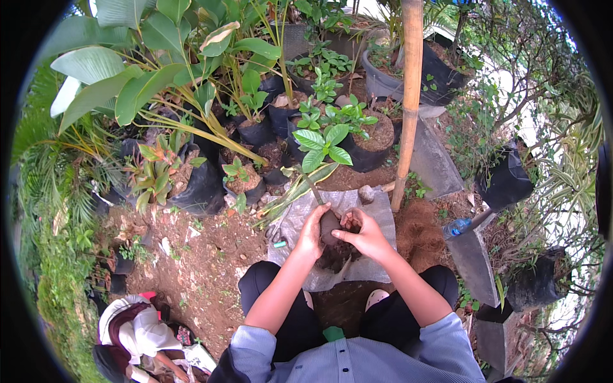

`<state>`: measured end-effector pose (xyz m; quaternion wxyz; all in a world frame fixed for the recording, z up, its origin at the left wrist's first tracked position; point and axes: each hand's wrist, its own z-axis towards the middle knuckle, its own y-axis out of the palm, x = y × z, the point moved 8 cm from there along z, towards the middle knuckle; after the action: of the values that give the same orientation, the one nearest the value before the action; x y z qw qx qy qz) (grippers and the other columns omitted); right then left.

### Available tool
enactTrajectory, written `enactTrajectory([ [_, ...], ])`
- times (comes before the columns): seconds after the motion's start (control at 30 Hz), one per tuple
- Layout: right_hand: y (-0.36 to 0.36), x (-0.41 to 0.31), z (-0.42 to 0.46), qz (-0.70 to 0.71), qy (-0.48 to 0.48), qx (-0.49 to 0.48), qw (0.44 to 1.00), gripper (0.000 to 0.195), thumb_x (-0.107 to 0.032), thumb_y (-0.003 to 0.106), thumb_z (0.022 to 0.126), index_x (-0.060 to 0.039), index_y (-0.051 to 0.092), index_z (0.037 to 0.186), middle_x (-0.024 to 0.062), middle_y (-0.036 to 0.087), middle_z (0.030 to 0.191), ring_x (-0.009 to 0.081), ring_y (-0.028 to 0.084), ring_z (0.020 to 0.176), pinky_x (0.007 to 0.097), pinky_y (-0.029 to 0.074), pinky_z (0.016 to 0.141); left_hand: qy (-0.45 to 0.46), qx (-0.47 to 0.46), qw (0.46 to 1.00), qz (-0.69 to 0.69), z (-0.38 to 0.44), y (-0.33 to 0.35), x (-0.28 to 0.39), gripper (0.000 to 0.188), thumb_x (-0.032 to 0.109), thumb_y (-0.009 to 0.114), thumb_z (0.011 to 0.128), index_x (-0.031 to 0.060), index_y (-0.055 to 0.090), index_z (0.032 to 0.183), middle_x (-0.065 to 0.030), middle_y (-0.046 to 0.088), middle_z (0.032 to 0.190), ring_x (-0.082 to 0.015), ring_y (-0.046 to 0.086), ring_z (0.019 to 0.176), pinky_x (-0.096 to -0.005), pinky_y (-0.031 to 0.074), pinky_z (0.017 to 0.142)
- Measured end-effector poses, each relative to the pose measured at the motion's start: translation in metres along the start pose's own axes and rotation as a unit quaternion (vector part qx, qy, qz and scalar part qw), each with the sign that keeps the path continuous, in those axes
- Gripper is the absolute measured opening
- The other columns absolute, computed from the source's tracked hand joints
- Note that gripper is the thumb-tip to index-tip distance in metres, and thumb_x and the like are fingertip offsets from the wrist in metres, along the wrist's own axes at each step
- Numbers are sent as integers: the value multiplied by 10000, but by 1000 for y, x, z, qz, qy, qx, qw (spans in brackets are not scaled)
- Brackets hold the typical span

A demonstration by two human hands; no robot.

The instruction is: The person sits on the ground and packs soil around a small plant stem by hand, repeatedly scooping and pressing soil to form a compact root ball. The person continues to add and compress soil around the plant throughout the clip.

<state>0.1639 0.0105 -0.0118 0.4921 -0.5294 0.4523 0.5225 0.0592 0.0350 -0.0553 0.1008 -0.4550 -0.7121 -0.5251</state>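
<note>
My left hand point(312, 233) cups the left side of a dark, rounded soil ball point(329, 228) at the base of a young plant. From it a brown stem rises to broad, glossy green leaves point(324, 146). On the other side, my right hand point(363, 233) has its thumb against the ball and its fingers curled near it. Below both hands, loose dark soil point(333, 258) lies on a pale plastic sheet point(378, 261). Scissors point(275, 233) and a small green-and-white item point(279, 244) rest by the sheet's left edge, near long variegated leaves point(297, 194).
A bamboo pole point(409, 100) stands beyond the sheet's right corner. Brown coconut fibre point(421, 234) lies right of the sheet, near a plastic bottle point(457, 228) and concrete slabs point(471, 268). Potted plants in black bags point(368, 155) stand ahead. Another person point(139, 330) crouches at lower left.
</note>
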Motion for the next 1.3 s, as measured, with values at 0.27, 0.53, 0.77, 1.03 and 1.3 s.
enactTrajectory([
  [0.27,37,-30,11,-102,-51,-69,991,330,-205,749,707,-37,489,823,2,497,747,89,444,676,249,408,629,13,30,997,-65,-11,-27,20,283,379,543,817,98,519,833,-54,565,749,-181,576,663,-315,494,608],
  [0.53,56,-5,31,-36,13,-116,992,384,-222,778,684,-33,494,861,7,504,785,89,464,729,253,416,676,-40,79,993,-77,-8,-54,25,250,374,526,815,124,528,820,-29,575,751,-179,572,647,-339,489,610],
  [0.77,55,-30,24,-104,-35,-108,988,293,-141,740,723,-26,515,873,-7,514,788,74,469,730,248,414,681,-19,77,993,-83,-7,-50,26,214,348,499,809,138,535,827,-8,553,744,-174,563,674,-335,476,612],
  [1.03,34,-14,24,-30,-40,-90,995,333,-165,761,702,-33,513,881,-6,497,794,68,439,716,223,397,666,-60,52,991,-106,-1,-33,12,226,306,473,830,86,519,854,-52,569,781,-202,581,682,-339,505,630],
  [1.3,22,-31,8,-19,-42,-80,996,358,-117,785,667,-39,517,893,-28,482,788,48,425,721,217,386,661,-82,94,992,-33,-19,-17,2,274,394,428,812,150,538,871,-32,579,863,-184,565,791,-348,445,645],
])
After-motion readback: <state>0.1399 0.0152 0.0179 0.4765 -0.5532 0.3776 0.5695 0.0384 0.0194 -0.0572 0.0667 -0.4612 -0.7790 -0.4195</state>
